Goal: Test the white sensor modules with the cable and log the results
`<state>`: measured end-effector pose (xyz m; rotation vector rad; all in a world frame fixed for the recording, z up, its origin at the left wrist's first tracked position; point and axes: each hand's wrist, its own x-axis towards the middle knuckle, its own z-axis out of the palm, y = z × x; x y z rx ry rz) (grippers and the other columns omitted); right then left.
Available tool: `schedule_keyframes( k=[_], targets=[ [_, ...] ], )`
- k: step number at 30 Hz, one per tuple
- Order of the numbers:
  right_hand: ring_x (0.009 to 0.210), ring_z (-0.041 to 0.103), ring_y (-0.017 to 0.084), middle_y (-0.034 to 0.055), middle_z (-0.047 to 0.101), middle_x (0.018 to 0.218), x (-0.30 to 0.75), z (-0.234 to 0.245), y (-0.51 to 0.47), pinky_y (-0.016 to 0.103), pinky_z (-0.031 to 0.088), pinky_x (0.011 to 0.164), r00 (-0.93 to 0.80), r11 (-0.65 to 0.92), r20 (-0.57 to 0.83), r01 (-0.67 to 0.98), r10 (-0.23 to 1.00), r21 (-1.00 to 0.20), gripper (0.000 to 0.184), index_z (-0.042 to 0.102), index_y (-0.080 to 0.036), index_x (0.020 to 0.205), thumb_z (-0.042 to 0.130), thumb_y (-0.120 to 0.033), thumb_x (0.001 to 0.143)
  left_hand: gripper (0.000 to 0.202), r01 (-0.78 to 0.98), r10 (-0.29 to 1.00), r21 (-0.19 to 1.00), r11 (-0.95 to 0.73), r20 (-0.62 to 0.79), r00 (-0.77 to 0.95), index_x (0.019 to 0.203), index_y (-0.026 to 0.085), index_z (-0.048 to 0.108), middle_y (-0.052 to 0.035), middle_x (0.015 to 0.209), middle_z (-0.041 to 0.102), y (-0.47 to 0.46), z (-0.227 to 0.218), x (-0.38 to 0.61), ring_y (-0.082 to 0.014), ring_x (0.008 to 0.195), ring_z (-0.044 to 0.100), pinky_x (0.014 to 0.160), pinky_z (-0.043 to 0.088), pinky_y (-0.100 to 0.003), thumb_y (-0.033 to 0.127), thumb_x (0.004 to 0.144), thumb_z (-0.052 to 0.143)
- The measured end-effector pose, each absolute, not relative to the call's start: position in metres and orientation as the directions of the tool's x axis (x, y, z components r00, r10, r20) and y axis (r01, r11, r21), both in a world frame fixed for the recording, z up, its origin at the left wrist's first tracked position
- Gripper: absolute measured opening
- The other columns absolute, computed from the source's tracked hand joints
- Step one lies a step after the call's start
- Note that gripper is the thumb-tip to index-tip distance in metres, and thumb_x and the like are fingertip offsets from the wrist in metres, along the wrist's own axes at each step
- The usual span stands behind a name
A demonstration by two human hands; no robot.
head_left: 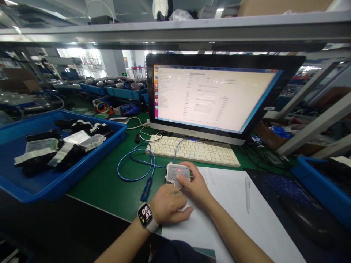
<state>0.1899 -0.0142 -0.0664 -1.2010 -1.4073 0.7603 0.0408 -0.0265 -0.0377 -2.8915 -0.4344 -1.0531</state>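
Note:
A small pale grey electronic module (pixel 172 174) with a red light glowing on its face is just in front of the keyboard. My right hand (pixel 196 182) grips it from the right, thumb on top and fingers along the far side. Against its near edge is my left hand (pixel 170 204), fingers curled in and thumb apart. Its fingertips are hidden, so what they hold, if anything, does not show. A blue cable (pixel 128 179) loops left of the module and leads to a dark blue adapter (pixel 146 189) with a small red light. White paper (pixel 203 233) lies beneath my hands.
Behind the keyboard (pixel 192 149) stands a lit monitor (pixel 214 98). On the left, a blue bin (pixel 27 190) holds several black and clear-cased parts. A pen (pixel 248 195) rests on the paper. To the right are a black mouse (pixel 307 219) and another blue bin (pixel 326 186). A shelf (pixel 192 31) crosses overhead.

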Motion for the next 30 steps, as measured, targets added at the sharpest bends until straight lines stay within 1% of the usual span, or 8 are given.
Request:
schedule_keyframes(
  k=[9,18,21,24,26,27,29,30],
  targets=[
    [0.1,0.051,0.023,0.0064,0.056,0.107,0.19,-0.062,-0.016,0.038,0.041,0.087,0.098,0.267,0.298,0.25,0.949,-0.931,0.038,0.054,-0.019,0.106,0.06,-0.033,0.07,0.042,0.262,0.262,0.093,-0.961,0.618,0.741,0.053,0.016,0.041,-0.0005,0.052,0.045,-0.027,-0.04,0.041,-0.0124,0.051,0.038,0.051,0.023,-0.031,0.042,0.087,0.04],
    [0.099,0.051,0.023,0.0066,0.056,0.108,0.19,-0.061,-0.015,0.038,0.041,0.087,0.086,0.286,0.316,0.254,0.945,-0.924,0.038,0.054,-0.02,0.105,0.059,-0.037,0.072,0.041,0.268,0.276,0.102,-0.958,0.585,0.762,0.053,0.016,0.041,-0.0009,0.052,0.045,-0.024,-0.043,0.041,-0.0123,0.05,0.039,0.05,0.025,-0.031,0.041,0.086,0.041],
    [0.099,0.051,0.022,0.0066,0.056,0.107,0.19,-0.061,-0.015,0.038,0.041,0.088,0.074,0.291,0.318,0.254,0.945,-0.922,0.037,0.055,-0.019,0.104,0.057,-0.041,0.074,0.041,0.269,0.263,0.085,-0.959,0.613,0.745,0.053,0.016,0.039,-0.0007,0.052,0.043,-0.026,-0.041,0.041,-0.0123,0.051,0.037,0.05,0.024,-0.031,0.041,0.086,0.041],
    [0.099,0.051,0.022,0.0064,0.056,0.107,0.19,-0.062,-0.015,0.038,0.041,0.087,0.077,0.285,0.315,0.265,0.946,-0.921,0.037,0.054,-0.019,0.105,0.059,-0.038,0.074,0.038,0.293,0.26,0.06,-0.954,0.647,0.717,0.056,0.016,0.04,-0.0005,0.053,0.042,-0.032,-0.03,0.038,-0.013,0.053,0.037,0.051,0.025,-0.03,0.041,0.085,0.043],
    [0.1,0.051,0.022,0.0063,0.055,0.108,0.19,-0.063,-0.015,0.038,0.042,0.086,0.071,0.29,0.318,0.258,0.946,-0.922,0.037,0.054,-0.02,0.106,0.059,-0.039,0.074,0.031,0.386,0.336,0.071,-0.92,0.651,0.681,0.061,0.016,0.044,-0.0006,0.057,0.045,-0.036,-0.019,0.029,-0.0135,0.056,0.041,0.053,0.029,-0.029,0.038,0.084,0.046],
    [0.1,0.051,0.022,0.0063,0.055,0.108,0.19,-0.063,-0.015,0.038,0.042,0.086,0.067,0.293,0.318,0.249,0.946,-0.923,0.037,0.055,-0.02,0.105,0.059,-0.041,0.075,0.026,0.475,0.412,0.084,-0.876,0.64,0.648,0.066,0.016,0.048,-0.0009,0.06,0.048,-0.038,-0.014,0.022,-0.0141,0.059,0.044,0.055,0.032,-0.028,0.035,0.084,0.048],
    [0.102,0.05,0.023,0.0067,0.055,0.109,0.19,-0.063,-0.015,0.04,0.041,0.088,0.065,0.297,0.319,0.227,0.946,-0.927,0.036,0.056,-0.02,0.104,0.054,-0.045,0.078,0.018,0.699,0.609,0.098,-0.708,0.586,0.535,0.079,0.016,0.054,-0.0026,0.07,0.053,-0.037,-0.007,0.006,-0.0165,0.067,0.05,0.06,0.038,-0.029,0.032,0.085,0.049],
    [0.102,0.05,0.023,0.0069,0.055,0.108,0.19,-0.063,-0.015,0.041,0.04,0.089,0.068,0.296,0.317,0.22,0.946,-0.93,0.037,0.057,-0.02,0.104,0.052,-0.047,0.079,0.02,0.799,0.705,0.093,-0.594,0.538,0.462,0.089,0.016,0.056,-0.0043,0.078,0.056,-0.035,-0.004,-0.003,-0.0185,0.073,0.053,0.064,0.041,-0.031,0.035,0.084,0.051]
  ],
)
